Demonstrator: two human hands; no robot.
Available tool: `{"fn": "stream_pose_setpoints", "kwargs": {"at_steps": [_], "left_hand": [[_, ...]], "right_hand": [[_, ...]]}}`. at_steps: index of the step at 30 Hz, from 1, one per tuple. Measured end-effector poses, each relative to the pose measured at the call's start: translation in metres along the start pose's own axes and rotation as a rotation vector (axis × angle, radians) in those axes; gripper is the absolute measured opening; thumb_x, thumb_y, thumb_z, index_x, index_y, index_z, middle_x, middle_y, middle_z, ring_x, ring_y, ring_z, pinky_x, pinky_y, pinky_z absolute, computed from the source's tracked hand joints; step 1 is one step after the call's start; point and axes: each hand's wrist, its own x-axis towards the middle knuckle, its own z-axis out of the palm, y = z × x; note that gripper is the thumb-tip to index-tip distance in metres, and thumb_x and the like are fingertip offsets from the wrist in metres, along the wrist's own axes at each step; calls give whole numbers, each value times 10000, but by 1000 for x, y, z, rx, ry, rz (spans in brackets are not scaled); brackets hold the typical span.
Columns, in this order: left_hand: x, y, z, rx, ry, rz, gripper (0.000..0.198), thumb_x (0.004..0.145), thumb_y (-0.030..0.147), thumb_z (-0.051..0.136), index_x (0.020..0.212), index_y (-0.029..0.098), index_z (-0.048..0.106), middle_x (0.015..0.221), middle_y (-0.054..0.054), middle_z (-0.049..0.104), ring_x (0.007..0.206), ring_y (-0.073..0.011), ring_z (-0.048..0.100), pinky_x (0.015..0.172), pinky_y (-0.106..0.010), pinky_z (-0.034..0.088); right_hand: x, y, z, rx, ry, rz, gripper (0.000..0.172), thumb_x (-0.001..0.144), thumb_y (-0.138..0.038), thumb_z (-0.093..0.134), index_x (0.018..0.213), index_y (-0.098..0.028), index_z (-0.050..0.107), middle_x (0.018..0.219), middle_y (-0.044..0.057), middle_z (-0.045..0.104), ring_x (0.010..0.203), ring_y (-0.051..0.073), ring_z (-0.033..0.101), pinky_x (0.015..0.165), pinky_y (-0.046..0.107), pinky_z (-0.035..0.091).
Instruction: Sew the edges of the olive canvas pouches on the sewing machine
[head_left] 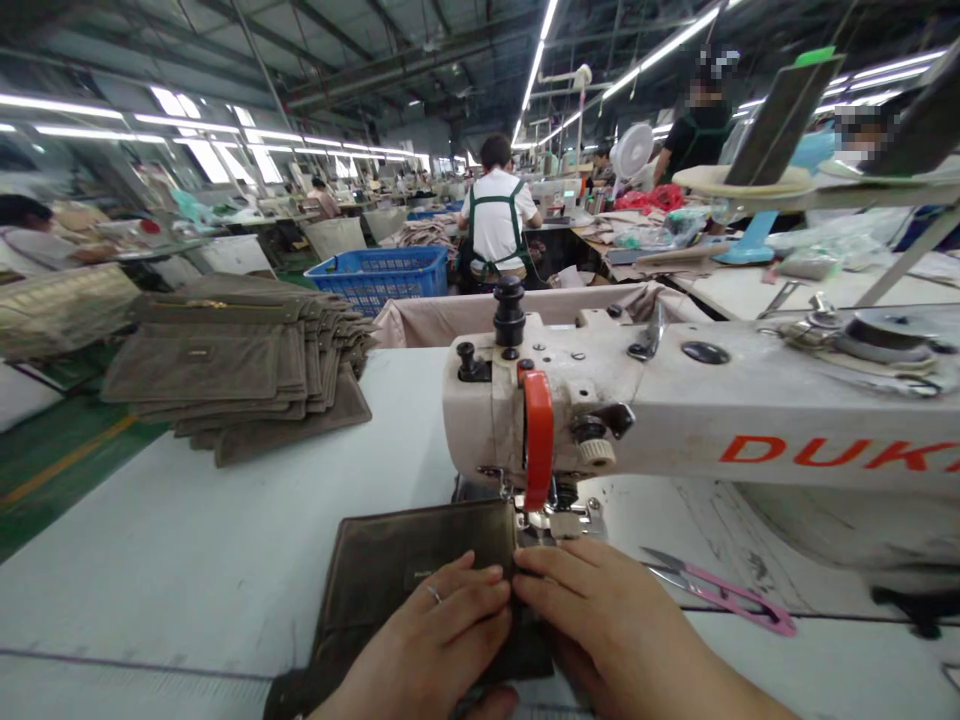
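A dark olive fabric bag panel (375,560) with a small label lies on the machine bed, its upper right edge at the presser foot (564,524) of a white sewing machine (675,400). My left hand (442,630), wearing a ring, rests on the panel with fingers bent together along its right side. Opposite it, my right hand (600,610) closes on the panel's right edge, just below the presser foot; its thumb is hidden. Fingertips of both hands nearly meet. Beside my right hand lie pink-handled thread snips (720,590).
A stack of similar olive pieces (217,360), one with a zipper, sits at the table's left. Behind the machine is a pink cloth-lined bin (420,320), with a blue basket (382,275) beyond. A co-worker (499,215) sits farther back. Thread cones (780,120) stand at right.
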Motion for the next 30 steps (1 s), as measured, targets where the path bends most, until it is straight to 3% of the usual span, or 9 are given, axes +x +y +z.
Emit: {"fn": "stream_pose_setpoints", "kwargs": {"at_steps": [13, 19, 25, 27, 30], "left_hand": [[23, -14, -5, -177, -41, -94, 291, 854, 171, 645, 1144, 147, 641, 1163, -54, 678, 1158, -183, 606, 1152, -356, 379], [33, -28, 1, -212, 3, -91, 276, 849, 157, 646, 1124, 145, 628, 1146, -71, 676, 1149, -197, 595, 1086, -340, 439], [41, -46, 2, -169, -48, -76, 254, 883, 202, 639, 1134, 164, 631, 1177, -78, 657, 1110, -220, 604, 1034, -367, 472], [41, -54, 1, -135, -63, -25, 247, 922, 238, 626, 1157, 163, 632, 1184, -74, 657, 1126, -217, 593, 1049, -366, 456], [37, -65, -4, -80, -43, 87, 240, 983, 280, 560, 1167, 147, 636, 1170, -80, 668, 1143, -208, 583, 1054, -353, 447]], "right_hand": [[2, 1, 5, -37, 99, 2, 485, 760, -16, 474, 1187, -194, 616, 1186, 56, 669, 988, 238, 625, 853, 392, 562], [2, 5, 11, -76, 11, 138, 522, 800, -61, 455, 1296, -187, 558, 1182, 119, 624, 1018, 287, 599, 839, 467, 565], [7, 6, 15, -89, -14, 218, 558, 794, -65, 430, 1335, -168, 522, 1162, 127, 612, 1013, 299, 590, 857, 491, 554], [8, 4, 11, -63, 3, 212, 534, 795, -57, 425, 1306, -169, 534, 1133, 123, 610, 992, 294, 586, 841, 485, 555], [7, 4, 5, 4, 94, 214, 343, 852, -71, 409, 1131, -159, 590, 1072, 120, 595, 950, 269, 572, 818, 447, 548]]}}
